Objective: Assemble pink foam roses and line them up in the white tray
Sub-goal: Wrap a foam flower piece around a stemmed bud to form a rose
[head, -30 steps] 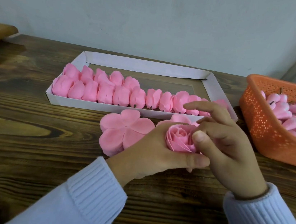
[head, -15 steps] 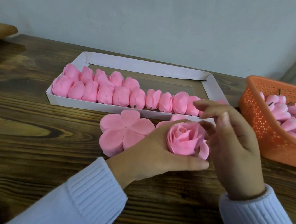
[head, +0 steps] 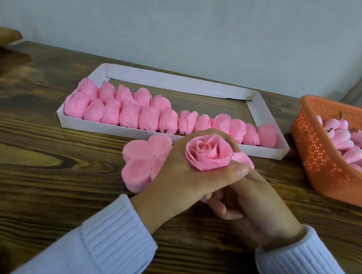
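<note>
L hand (head: 175,182) cups rose (head: 207,154), fingers curled; R hand (head: 258,208) beneath, grip unclear.

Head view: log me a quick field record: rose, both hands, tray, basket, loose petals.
rose: open bloom, facing up, in front of the tray
left hand: grips the rose, thumb across its near side
right hand: under the left thumb, fingers curled; grip hidden
tray: front row full, five more roses behind at left
basket: at right, holds buds with dark stems
petals: flat stack on the table, left of the rose
</note>
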Demonstrator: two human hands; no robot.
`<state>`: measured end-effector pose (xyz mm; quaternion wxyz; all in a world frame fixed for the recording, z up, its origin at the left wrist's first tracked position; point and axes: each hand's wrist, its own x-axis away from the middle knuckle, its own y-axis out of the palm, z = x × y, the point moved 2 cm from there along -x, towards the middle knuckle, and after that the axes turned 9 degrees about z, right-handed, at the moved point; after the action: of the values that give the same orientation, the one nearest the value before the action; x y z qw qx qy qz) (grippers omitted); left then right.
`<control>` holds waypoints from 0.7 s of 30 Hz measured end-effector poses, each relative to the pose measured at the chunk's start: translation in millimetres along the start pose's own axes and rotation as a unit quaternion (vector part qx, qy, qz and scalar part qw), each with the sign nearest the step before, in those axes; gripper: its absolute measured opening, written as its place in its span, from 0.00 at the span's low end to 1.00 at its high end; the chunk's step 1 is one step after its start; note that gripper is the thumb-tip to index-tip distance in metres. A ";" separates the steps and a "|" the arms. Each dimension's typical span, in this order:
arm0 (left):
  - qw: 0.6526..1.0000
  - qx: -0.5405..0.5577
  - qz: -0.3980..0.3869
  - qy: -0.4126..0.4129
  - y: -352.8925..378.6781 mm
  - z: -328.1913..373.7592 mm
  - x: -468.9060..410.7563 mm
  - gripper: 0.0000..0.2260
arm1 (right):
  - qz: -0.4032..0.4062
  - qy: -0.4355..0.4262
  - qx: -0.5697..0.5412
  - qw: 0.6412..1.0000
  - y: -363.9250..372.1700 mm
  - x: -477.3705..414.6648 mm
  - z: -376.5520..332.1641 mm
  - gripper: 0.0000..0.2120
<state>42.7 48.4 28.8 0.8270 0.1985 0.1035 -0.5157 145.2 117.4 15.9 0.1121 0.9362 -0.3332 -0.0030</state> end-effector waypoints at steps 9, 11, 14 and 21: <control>0.998 0.022 0.054 0.000 2.0 0.9 -0.3 0.06 | 0.011 0.056 -0.042 0.998 2.6 -0.6 5.3 0.13; 0.997 0.051 0.059 -0.008 1.4 1.9 -0.9 0.05 | 0.000 0.078 -0.052 0.996 2.2 -1.1 6.3 0.13; 0.998 0.035 0.047 0.010 1.2 3.3 -2.0 0.05 | -0.058 0.126 -0.114 0.984 6.7 0.1 4.4 0.13; 0.999 0.000 0.013 0.040 6.9 6.2 0.4 0.20 | -0.086 0.099 -0.215 0.968 8.9 -2.3 5.8 0.21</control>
<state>48.9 48.1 35.8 0.8290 0.2204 0.1338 -0.4962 137.4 111.0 11.9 0.3421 0.9110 -0.2300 0.0082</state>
